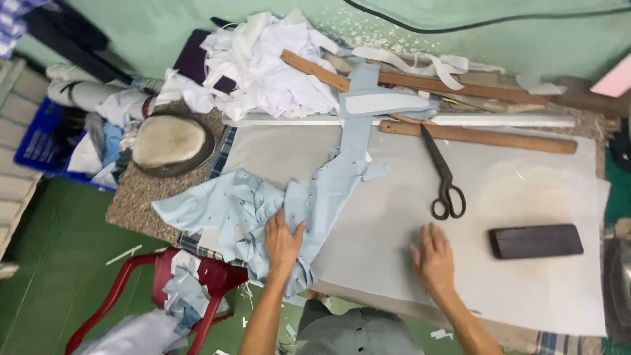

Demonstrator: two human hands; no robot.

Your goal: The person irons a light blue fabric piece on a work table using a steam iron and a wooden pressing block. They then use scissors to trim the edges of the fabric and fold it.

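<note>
Both forearms reach up from the bottom edge onto a grey table (526,289). Left of it stands a red plastic chair (131,276) heaped with pale scraps, and farther back a blue crate (36,135) holds cloth. Left hand (284,240) lies flat, fingers spread, on a pile of light blue fabric pieces (243,210) at the near edge. Right hand (434,256) rests open on bare table, holding nothing. Beyond it lie scissors (445,181), then a dark flat block (536,240) and wooden rulers (480,136).
</note>
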